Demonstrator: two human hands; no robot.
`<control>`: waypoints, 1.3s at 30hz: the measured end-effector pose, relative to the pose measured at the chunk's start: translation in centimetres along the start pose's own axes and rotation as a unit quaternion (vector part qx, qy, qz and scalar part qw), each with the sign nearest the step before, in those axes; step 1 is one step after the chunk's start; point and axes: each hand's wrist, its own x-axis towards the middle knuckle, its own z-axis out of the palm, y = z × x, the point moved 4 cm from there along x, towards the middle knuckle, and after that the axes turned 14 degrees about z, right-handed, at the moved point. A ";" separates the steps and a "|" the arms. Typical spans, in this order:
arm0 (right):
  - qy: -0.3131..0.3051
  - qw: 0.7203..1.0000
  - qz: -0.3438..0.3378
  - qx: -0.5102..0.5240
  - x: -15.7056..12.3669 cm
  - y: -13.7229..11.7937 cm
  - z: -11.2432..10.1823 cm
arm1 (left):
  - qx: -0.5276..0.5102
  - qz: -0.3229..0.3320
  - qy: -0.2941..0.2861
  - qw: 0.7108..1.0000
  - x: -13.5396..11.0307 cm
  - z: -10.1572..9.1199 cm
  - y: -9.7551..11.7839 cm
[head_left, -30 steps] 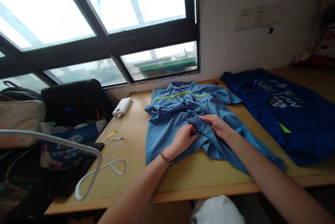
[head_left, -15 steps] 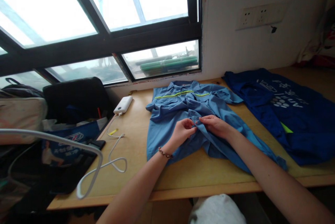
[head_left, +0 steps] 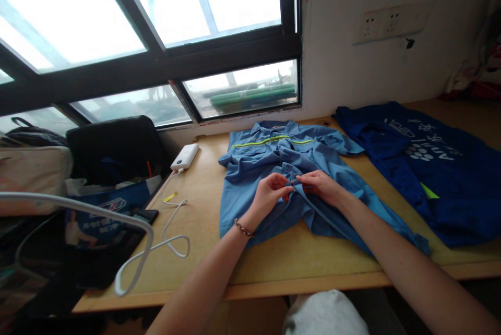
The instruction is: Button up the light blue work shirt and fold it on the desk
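A light blue work shirt (head_left: 254, 168) with a yellow-green stripe lies spread on the wooden table (head_left: 203, 251), collar toward the window. My left hand (head_left: 270, 194), with a bead bracelet at the wrist, pinches the shirt's front edge near the middle. My right hand (head_left: 321, 186) pinches the facing edge right beside it. The fingertips of both hands almost meet over the fabric.
A dark blue garment (head_left: 426, 163) with white print lies to the right. A white power bank (head_left: 183, 156) with a white cable (head_left: 172, 230) sits left of the shirt. Black bags (head_left: 109, 147) and a white hanger (head_left: 78, 210) crowd the far left. A window and a wall socket (head_left: 387, 22) are behind.
Both hands have moved slightly up the shirt front and drawn closer, the left hand lifting from a flat grip into a pinch on the fabric edge.
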 end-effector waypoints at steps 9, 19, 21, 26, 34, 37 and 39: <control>-0.044 0.999 -0.006 0.032 -0.1 -0.2 0.2 | -0.033 -0.005 -0.019 0.999 -0.1 0.2 -0.2; -0.033 0.999 0.002 0.036 0.1 0.0 0.0 | -0.015 0.013 0.002 1.000 -0.1 0.0 -0.2; -0.032 0.999 -0.002 0.032 0.1 -0.1 0.0 | -0.008 0.018 0.006 1.000 -0.1 -0.1 -0.2; -0.017 0.999 -0.009 0.032 0.1 -0.1 0.0 | 0.018 0.027 0.018 0.999 -0.2 -0.2 0.1; -0.013 0.999 -0.009 0.039 0.2 -0.1 -0.2 | 0.021 0.033 0.025 0.999 -0.4 -0.1 0.1; -0.035 0.998 0.011 0.051 0.1 0.0 -0.1 | 0.038 0.033 0.028 0.998 -0.4 -0.3 0.1; -0.034 0.999 0.009 0.039 0.1 -0.1 -0.1 | 0.044 0.032 0.029 0.998 -0.5 -0.3 0.2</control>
